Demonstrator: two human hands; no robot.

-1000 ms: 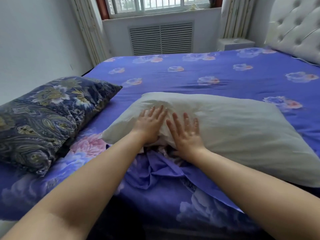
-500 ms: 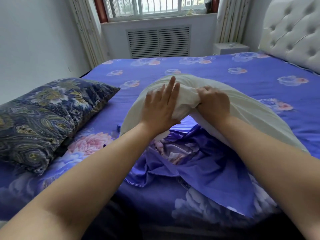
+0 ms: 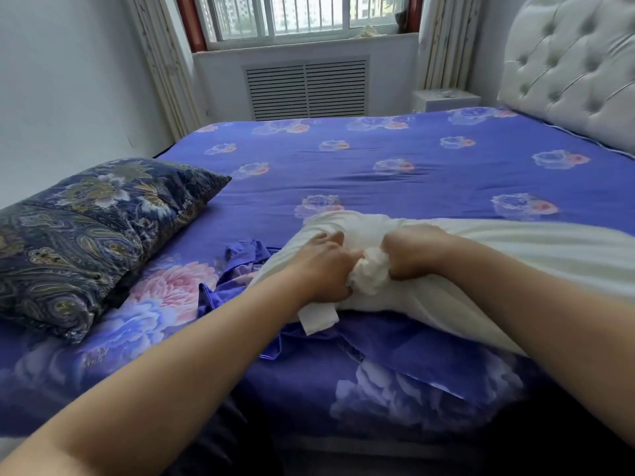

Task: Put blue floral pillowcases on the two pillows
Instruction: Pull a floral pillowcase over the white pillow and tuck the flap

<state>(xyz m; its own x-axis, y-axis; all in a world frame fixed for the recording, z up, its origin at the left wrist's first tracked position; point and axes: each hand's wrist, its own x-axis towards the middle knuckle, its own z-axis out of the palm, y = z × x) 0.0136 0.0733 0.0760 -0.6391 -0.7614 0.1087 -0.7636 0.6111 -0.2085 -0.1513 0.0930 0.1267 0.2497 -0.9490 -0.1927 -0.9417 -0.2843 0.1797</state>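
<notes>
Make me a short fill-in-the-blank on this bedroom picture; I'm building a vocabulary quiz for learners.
1. Both hands, the left hand and the right hand, grip the ____ pillow.
2. The dark paisley pillow lies to the ____ of the hands.
3. The blue floral pillowcase lies crumpled on the ____.
4. The tufted headboard is ____ in colour.

Missing words: white; left; bed; white
</notes>
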